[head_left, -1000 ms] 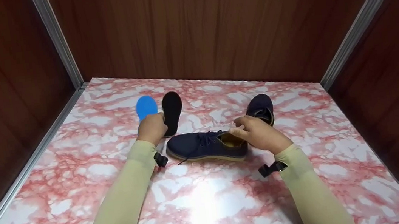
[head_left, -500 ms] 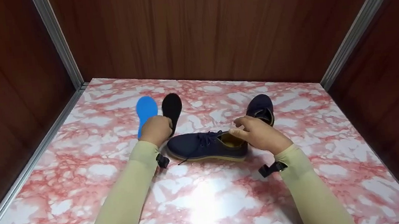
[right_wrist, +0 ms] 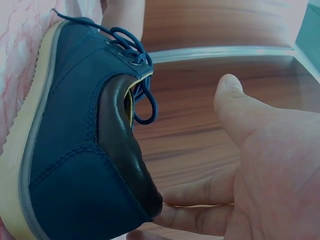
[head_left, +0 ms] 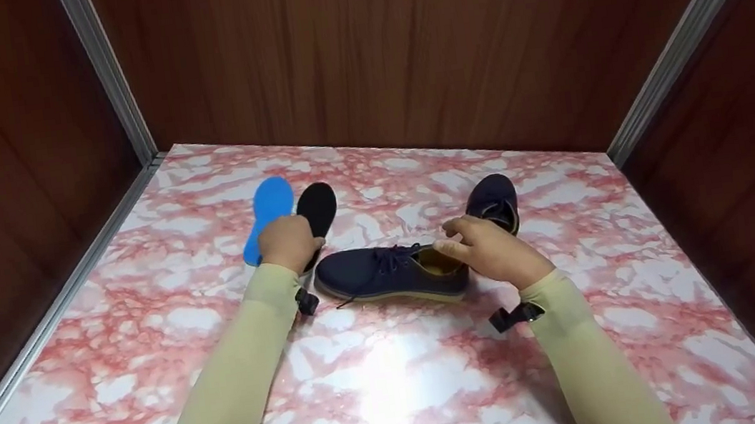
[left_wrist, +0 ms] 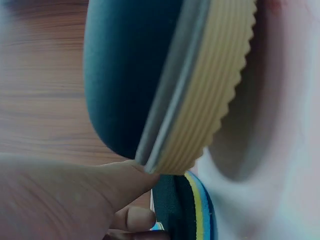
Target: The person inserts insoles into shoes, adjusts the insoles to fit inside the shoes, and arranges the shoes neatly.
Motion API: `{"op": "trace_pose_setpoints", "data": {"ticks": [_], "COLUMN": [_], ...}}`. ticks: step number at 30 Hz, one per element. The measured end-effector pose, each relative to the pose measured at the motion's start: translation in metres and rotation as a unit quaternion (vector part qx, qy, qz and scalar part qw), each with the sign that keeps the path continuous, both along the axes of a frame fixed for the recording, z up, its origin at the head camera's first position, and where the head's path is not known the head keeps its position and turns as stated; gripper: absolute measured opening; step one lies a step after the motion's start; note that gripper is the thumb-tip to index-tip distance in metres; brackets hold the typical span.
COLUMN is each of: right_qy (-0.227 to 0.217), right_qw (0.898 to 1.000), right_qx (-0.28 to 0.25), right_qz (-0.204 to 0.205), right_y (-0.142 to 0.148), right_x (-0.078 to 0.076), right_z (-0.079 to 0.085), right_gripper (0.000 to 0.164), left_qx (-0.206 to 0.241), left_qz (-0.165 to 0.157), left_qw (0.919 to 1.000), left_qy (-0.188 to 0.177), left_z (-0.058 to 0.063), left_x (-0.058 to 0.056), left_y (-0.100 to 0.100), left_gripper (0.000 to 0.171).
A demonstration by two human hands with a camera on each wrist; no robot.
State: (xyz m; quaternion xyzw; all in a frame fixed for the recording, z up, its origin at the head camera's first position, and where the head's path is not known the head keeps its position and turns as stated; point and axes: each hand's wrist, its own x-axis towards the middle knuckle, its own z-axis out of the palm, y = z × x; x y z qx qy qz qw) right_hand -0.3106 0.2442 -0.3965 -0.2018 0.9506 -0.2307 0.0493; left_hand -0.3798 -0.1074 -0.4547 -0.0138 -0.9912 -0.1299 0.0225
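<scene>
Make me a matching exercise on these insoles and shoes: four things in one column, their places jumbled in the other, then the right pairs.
Things:
1. blue insole
2. black insole
3. nearer shoe
4. farther shoe

Places:
A. just beyond the right hand
B. farthest left of the four
C. set crosswise, pointing left
D. alongside the blue insole

Pairs: 1-B, 2-D, 3-C, 4-A

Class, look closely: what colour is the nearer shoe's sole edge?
The sole edge is pale tan, seen best in the left wrist view.
</scene>
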Motion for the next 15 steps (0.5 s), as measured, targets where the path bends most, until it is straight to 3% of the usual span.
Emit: {"op": "trace_pose_setpoints", "data": {"ticks": [8,11,15], "right_qy": [-0.001,-0.001,0.001], "right_qw": [1.000,1.000,1.000], "right_qx": [0.002,0.004,0.007], "right_qz": [0.001,0.002,0.003], "right_y": [-0.0002,-0.0004,-0.0002], "right_x": [-0.0015,-0.0012,-0.0021], "right_z": [-0.0012,-0.0012,-0.0019], "right_gripper": [0.065,0.065,0.068], "left_qx": [0.016,0.016,0.027], "left_qz": [0.001,-0.012,-0.025], "left_qw": [0.9999,0.9998,0.9993], "left_qy": [-0.004,-0.002,-0.007], "left_z": [-0.0042,-0.0055,-0.0053], "left_x": [-0.0003,0.0000,0.0009], "left_y": [0.0017,0.0006,-0.0018], "left_gripper": [0.070,0.068,0.052]}}
